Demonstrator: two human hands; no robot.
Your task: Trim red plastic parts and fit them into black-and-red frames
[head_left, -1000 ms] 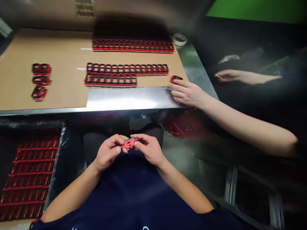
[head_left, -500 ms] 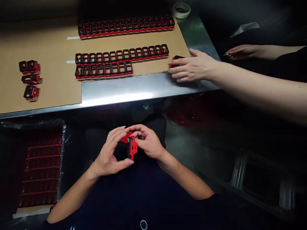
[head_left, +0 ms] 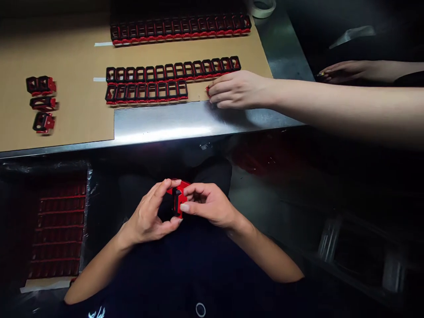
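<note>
My left hand (head_left: 147,218) and right hand (head_left: 210,206) both pinch one red-and-black plastic frame (head_left: 178,199), fingers (head_left: 198,190) closed on it; a co-worker's hand (head_left: 236,89) rests on the surface (head_left: 185,121)

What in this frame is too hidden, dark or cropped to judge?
All in the head view:
The red and black part is mostly covered by the left hand and right hand; shape unclear.
The piece under the co-worker's hand shows only a red edge.
The tape roll is cut by the top edge.
The red parts at lower left are too dark to count.
</note>
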